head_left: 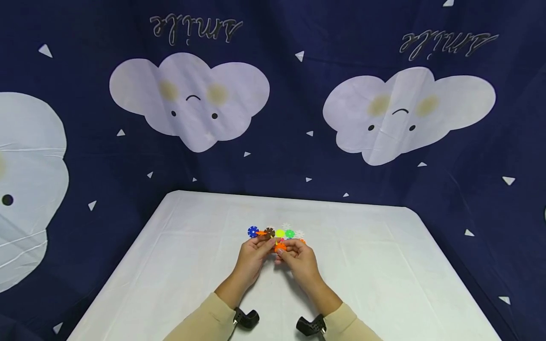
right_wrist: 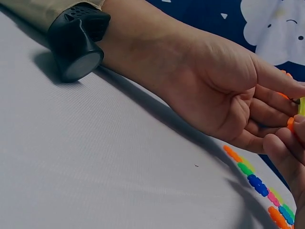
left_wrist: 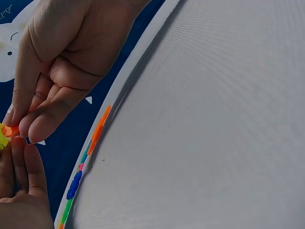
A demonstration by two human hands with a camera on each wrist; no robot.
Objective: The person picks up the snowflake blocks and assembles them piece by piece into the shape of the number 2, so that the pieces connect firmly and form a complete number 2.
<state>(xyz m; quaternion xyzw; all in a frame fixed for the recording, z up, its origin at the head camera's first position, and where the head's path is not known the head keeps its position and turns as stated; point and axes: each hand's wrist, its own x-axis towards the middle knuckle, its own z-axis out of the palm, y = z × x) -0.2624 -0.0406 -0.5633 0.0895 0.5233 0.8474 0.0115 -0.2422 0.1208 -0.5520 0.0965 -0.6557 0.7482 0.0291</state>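
Note:
My left hand (head_left: pixel 250 259) and right hand (head_left: pixel 302 265) meet over the middle of the table. An orange notched snowflake disc (head_left: pixel 280 246) is pinched between the thumb and fingers of the right hand. At the left fingertips is a yellow snowflake disc (right_wrist: pixel 301 106), which touches the orange one. The left wrist view shows the orange disc (left_wrist: pixel 10 130) and the yellow disc (left_wrist: pixel 4 138) together at the image edge, partly hidden by fingers. Whether they are locked together I cannot tell.
Beyond the hands lie several loose discs: blue (head_left: pixel 253 232), brown (head_left: pixel 269 231), yellow (head_left: pixel 279 233), green (head_left: pixel 290 234) and white (head_left: pixel 300 234). The white table (head_left: pixel 362 265) ends at a dark blue curtain (head_left: pixel 294 166) with clouds.

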